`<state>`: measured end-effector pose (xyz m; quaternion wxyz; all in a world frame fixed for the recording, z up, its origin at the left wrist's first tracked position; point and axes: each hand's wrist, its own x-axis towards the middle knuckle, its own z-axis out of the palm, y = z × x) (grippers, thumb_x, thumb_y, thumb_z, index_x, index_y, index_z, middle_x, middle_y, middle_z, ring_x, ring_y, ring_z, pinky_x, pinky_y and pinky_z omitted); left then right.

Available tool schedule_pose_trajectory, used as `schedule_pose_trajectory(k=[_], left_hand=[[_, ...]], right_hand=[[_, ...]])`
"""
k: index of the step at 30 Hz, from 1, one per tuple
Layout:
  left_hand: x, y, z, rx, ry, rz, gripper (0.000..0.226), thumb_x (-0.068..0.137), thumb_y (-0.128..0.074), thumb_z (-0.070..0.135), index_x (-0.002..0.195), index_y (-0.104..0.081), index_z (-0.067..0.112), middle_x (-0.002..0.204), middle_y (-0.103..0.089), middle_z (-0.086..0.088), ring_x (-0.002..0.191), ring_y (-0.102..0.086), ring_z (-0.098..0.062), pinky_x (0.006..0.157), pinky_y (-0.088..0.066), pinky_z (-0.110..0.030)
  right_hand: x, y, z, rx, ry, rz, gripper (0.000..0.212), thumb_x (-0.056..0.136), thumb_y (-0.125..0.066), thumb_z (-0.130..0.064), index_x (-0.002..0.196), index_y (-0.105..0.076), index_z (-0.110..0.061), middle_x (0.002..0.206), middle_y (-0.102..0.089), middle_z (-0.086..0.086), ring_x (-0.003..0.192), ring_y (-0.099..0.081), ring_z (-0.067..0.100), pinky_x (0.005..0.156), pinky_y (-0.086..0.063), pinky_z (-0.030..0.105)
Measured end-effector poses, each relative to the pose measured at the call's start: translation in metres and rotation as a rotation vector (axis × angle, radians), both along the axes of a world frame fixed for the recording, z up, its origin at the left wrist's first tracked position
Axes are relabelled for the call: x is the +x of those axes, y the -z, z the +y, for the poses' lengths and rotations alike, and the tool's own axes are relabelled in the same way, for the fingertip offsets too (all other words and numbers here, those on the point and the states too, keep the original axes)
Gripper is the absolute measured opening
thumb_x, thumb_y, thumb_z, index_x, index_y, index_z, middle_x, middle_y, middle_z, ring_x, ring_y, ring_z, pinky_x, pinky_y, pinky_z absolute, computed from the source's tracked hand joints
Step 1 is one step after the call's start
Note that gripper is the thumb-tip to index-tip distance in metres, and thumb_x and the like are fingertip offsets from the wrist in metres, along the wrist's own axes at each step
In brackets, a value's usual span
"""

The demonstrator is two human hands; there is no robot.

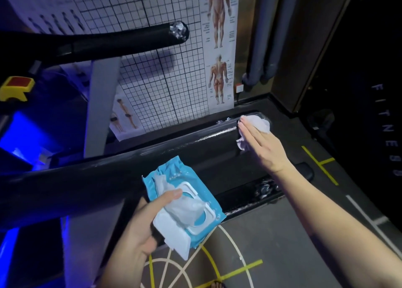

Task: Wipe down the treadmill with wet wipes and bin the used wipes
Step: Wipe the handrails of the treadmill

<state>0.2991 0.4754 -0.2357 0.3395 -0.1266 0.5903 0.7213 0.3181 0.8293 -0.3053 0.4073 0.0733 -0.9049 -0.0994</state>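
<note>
— Where are we keeping the wet wipe [260, 122] at this moment?

— We are pressing it flat under our right hand [263, 144], at the right of the frame, on the far end of the dark side rail of the treadmill [152, 150]. That grip is open: the fingers are lying straight, palm down, and pinching nothing.

— And the other grip?

— Our left hand [139, 224], at bottom centre, is curling round the pack of wipes [189, 203], with the thumb on top. A loose white sheet is lying across the pack's white lid.

— How are we expecting the wipe to handle?

— Soft, limp and damp, we are judging. It is bunching up past our fingertips, so under a flat palm it is likely to roll or slide away on the glossy rail. When lifting it for the bin we are better off taking it by the bunched middle, since a loose corner may trail or tear.

— And the pack?

— Light and squashy, we are guessing, and easy to hold by its body. No bin is showing anywhere in the frame.
</note>
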Motion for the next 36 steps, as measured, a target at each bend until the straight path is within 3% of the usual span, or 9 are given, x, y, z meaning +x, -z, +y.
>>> schedule_pose_trajectory(k=[3,6,8,11,17,22,28,32,36], left_hand=[[0.003,0.002,0.008,0.013,0.010,-0.015,0.086,0.046,-0.097,0.017,0.128,-0.071,0.012,0.113,-0.078,-0.021,0.097,-0.078,-0.040,0.072,-0.062,-0.046],[0.005,0.006,0.014,0.009,0.009,-0.009,0.078,0.054,-0.092,0.016,0.128,-0.070,0.014,0.113,-0.078,-0.021,0.101,-0.076,-0.042,0.075,-0.062,-0.048],[0.005,0.006,0.017,0.009,0.009,-0.017,0.076,0.054,-0.091,0.013,0.127,-0.070,0.014,0.111,-0.078,-0.020,0.100,-0.076,-0.041,0.075,-0.062,-0.048],[0.005,0.007,0.020,-0.003,0.030,-0.024,0.080,0.055,-0.097,0.005,0.129,-0.069,0.016,0.112,-0.078,-0.020,0.101,-0.076,-0.042,0.075,-0.061,-0.049],[0.004,0.008,0.020,0.010,0.055,-0.022,0.076,0.055,-0.092,0.007,0.128,-0.070,0.010,0.109,-0.078,-0.021,0.092,-0.077,-0.039,0.065,-0.063,-0.043],[0.004,0.011,0.015,0.000,0.038,-0.014,0.079,0.054,-0.095,0.010,0.128,-0.068,0.009,0.107,-0.079,-0.021,0.091,-0.078,-0.039,0.061,-0.062,-0.042],[0.005,0.013,0.012,0.011,0.044,0.001,0.072,0.057,-0.092,0.009,0.125,-0.070,0.007,0.107,-0.079,-0.021,0.087,-0.079,-0.036,0.061,-0.062,-0.041],[0.006,0.015,0.013,-0.004,0.028,0.007,0.079,0.055,-0.096,0.004,0.128,-0.066,0.007,0.106,-0.079,-0.020,0.088,-0.078,-0.038,0.062,-0.062,-0.043],[0.007,0.014,0.013,-0.010,0.015,0.006,0.078,0.057,-0.093,0.010,0.129,-0.065,0.009,0.104,-0.079,-0.019,0.090,-0.078,-0.038,0.061,-0.062,-0.043]], right_hand=[[0.017,-0.025,0.000,-0.445,0.167,-0.007,0.041,0.106,-0.049,-0.039,0.130,-0.066,-0.010,0.121,-0.070,-0.008,0.121,-0.055,-0.007,0.109,-0.038,0.018],[0.026,-0.024,0.019,-0.990,0.399,-0.142,0.041,0.093,-0.053,-0.065,0.097,-0.073,-0.029,0.074,-0.060,-0.026,0.072,-0.056,-0.013,0.067,-0.038,0.011],[0.032,-0.022,0.027,-1.021,0.526,-0.128,0.029,0.101,-0.044,-0.056,0.098,-0.063,-0.034,0.076,-0.061,-0.017,0.065,-0.054,0.002,0.060,-0.038,0.019],[0.042,-0.011,0.013,-1.185,0.665,0.171,0.036,0.110,-0.032,-0.034,0.128,-0.057,-0.016,0.107,-0.071,0.013,0.093,-0.063,0.039,0.072,-0.038,0.035],[0.046,-0.011,-0.041,-1.621,0.631,0.312,0.022,0.106,-0.039,-0.030,0.111,-0.054,-0.014,0.092,-0.064,-0.003,0.091,-0.057,0.024,0.070,-0.030,0.027],[0.040,-0.023,-0.105,-1.672,0.356,0.391,0.011,0.102,-0.057,-0.028,0.101,-0.054,-0.018,0.075,-0.060,-0.017,0.067,-0.055,-0.004,0.065,-0.040,0.016],[0.016,-0.012,-0.154,-1.333,0.044,0.221,0.025,0.087,-0.065,0.006,0.104,-0.068,-0.013,0.101,-0.062,-0.001,0.086,-0.062,0.012,0.073,-0.052,0.026],[0.006,0.000,-0.138,-1.155,0.069,0.196,0.027,0.082,-0.065,0.011,0.103,-0.070,-0.005,0.102,-0.057,0.006,0.075,-0.053,0.006,0.073,-0.044,0.012],[0.010,-0.005,-0.096,-1.405,0.247,0.363,0.024,0.086,-0.056,0.007,0.098,-0.068,-0.010,0.106,-0.059,0.005,0.073,-0.065,0.005,0.069,-0.045,0.012]])
